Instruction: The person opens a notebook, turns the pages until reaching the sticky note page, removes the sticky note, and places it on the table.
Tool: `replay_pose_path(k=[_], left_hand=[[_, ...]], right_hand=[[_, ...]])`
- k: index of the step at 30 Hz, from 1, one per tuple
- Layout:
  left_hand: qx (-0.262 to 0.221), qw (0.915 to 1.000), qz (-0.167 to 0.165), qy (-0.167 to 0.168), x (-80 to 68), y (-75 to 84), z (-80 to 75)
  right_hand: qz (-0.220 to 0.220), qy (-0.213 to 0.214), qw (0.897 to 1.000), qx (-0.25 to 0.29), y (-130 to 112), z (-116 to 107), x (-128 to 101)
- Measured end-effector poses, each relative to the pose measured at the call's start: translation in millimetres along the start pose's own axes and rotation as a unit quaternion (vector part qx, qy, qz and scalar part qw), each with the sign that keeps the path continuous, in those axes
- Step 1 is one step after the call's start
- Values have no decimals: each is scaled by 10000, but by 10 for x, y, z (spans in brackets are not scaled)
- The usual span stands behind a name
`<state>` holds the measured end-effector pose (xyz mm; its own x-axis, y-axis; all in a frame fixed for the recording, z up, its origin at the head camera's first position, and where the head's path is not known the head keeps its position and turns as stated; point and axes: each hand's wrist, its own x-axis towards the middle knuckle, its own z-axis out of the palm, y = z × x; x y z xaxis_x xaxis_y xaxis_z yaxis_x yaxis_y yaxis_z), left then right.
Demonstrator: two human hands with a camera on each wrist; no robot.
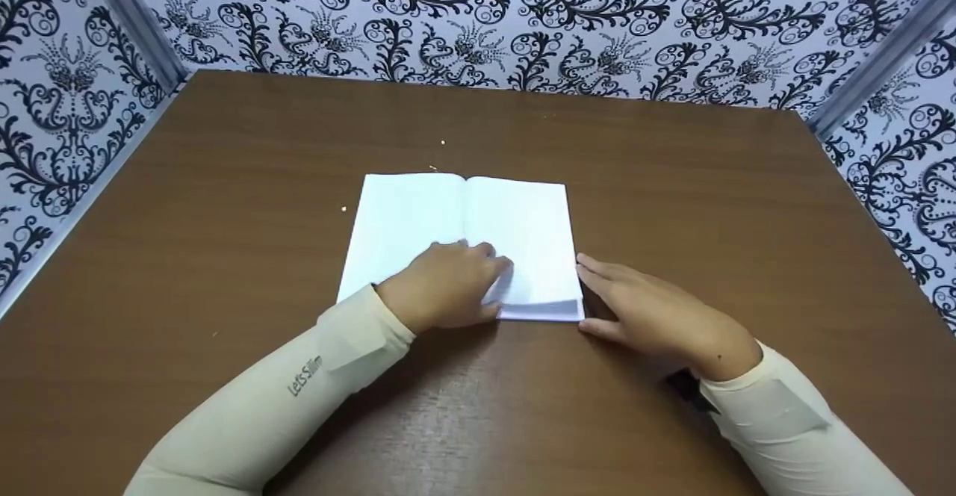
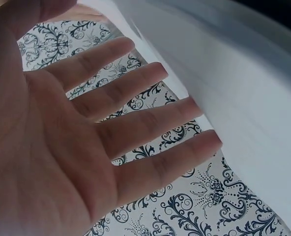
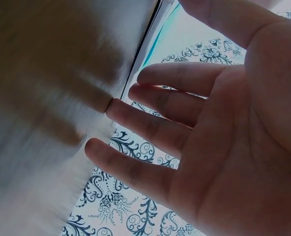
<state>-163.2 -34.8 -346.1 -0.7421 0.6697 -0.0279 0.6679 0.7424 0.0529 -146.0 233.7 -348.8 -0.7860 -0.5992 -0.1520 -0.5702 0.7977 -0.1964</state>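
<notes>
An open book [image 1: 523, 238] with blank white pages lies on the brown table, its spine running away from me. Across its lower middle, my left hand [image 1: 448, 283] rests on the pages near the fold. The left wrist view shows that hand's fingers [image 2: 155, 123] spread and fairly straight, tips at the white page [image 2: 244, 83]. My right hand [image 1: 650, 313] lies beside the book's right edge, fingertips right at it and thumb near the lower right corner. Its fingers [image 3: 150, 125] are extended in the right wrist view, with fingertips at the tabletop and the book's edge beyond.
Tiny pale crumbs [image 1: 343, 209] are scattered on the wooden table [image 1: 224, 257] to the left of the book and behind it. Walls with black-and-white scroll wallpaper [image 1: 463, 25] border the table at the back and both sides.
</notes>
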Motion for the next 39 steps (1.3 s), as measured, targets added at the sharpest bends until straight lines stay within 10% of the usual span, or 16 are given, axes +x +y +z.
replay_pose_path(k=[10,29,39], left_hand=[[36,9999,-60,145,13,30,28],[1043,9749,102,1964,68,24,13],[347,9642,-401,2599,69,29,-147]], right_hand=[[-145,-4,9999,-64,-2,14,3],[-315,56,9994,-137,-3,44,12],[-330,81,9993,-140,11,57,23]])
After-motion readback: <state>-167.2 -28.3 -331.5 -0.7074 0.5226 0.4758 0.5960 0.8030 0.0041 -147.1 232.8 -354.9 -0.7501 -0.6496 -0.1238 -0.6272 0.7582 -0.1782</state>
